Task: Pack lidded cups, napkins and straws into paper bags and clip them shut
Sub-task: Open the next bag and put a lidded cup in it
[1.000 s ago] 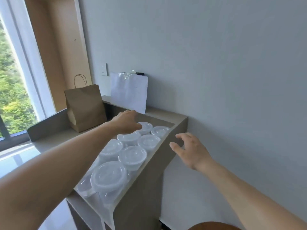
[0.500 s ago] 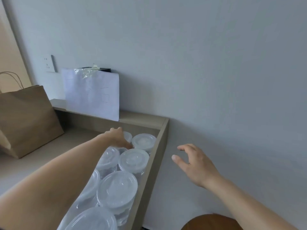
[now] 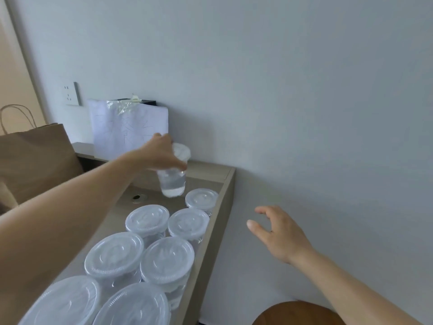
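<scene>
— What have the fingers (image 3: 173,161) got?
— They curl round the top of one lidded cup (image 3: 172,184). The left hand (image 3: 159,152) holds it in the air above the far end of the counter recess (image 3: 226,202). The right hand (image 3: 280,233) hangs spread, holding nothing.
— Risk?
— The cup holds water and tilts a little. A grip that near the lid could pop it, I'd judge, or the base could clip the standing cups (image 3: 188,225) just below.
— And the route?
— The paper bag (image 3: 35,160) stands well to the left, beyond the person's own forearm (image 3: 82,202). A white sheet (image 3: 128,130) leans behind.
</scene>
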The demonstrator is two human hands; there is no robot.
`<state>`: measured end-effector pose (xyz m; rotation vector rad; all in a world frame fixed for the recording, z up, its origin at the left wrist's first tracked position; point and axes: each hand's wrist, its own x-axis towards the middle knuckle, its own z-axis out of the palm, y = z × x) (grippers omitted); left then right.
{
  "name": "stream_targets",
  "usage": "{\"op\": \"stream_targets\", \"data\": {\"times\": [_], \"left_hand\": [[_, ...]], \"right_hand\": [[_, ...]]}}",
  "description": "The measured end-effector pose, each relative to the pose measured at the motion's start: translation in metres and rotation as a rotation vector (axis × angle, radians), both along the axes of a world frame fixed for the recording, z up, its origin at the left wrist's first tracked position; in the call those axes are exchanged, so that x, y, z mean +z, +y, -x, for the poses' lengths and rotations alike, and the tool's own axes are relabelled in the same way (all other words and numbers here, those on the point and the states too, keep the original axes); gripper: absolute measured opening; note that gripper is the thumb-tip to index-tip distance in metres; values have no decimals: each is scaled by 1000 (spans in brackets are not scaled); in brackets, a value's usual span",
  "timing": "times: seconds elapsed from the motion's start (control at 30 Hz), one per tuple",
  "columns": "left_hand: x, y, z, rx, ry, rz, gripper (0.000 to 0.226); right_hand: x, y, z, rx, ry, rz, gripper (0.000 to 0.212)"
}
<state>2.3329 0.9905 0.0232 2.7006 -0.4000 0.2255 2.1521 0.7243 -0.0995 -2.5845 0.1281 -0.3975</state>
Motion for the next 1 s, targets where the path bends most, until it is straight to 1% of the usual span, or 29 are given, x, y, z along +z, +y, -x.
{"op": "stream_targets", "data": {"times": [0.07,0.13,0.2,0.3,0.4,0.47,0.6,0.7,0.8,0.87,0.93,0.97,1.0], "left_hand": [[34,-9,23,-48,-35,50,71],[59,-25,50,-118,-41,78,76],[71,-47,81,-188,-19,87,80],[72,-93,126,-269,35,55,80],[59,-144,161,-336,101,5,84],[45,-178,179,-385,152,-30,80],[10,-240,207,-444,241,-41,76],[-21,-285,227,-464,318,-23,83],[-50,-324,249,-489,425,-9,95],[-63,-344,263,-495,510,71,94],[-74,-360,275,-487,605,239,86],[-80,-368,281,-472,647,326,81],[-87,-375,286,-442,684,397,80]], "right_hand": [[9,1,1,14,-75,-73,64],[22,-1,5,48,-135,-176,74],[36,-7,11,87,-186,-249,82],[54,-23,25,147,-249,-326,94],[59,-48,47,209,-221,-409,103],[55,-71,63,239,-205,-453,109],[31,-121,99,192,-172,-562,116],[2,-160,126,154,-133,-576,119],[-26,-194,154,117,-98,-517,116],[-39,-213,172,76,-106,-485,108],[-49,-232,185,22,-121,-453,98],[-53,-241,191,-6,-115,-423,101],[-57,-248,197,-30,-95,-385,108]]}}
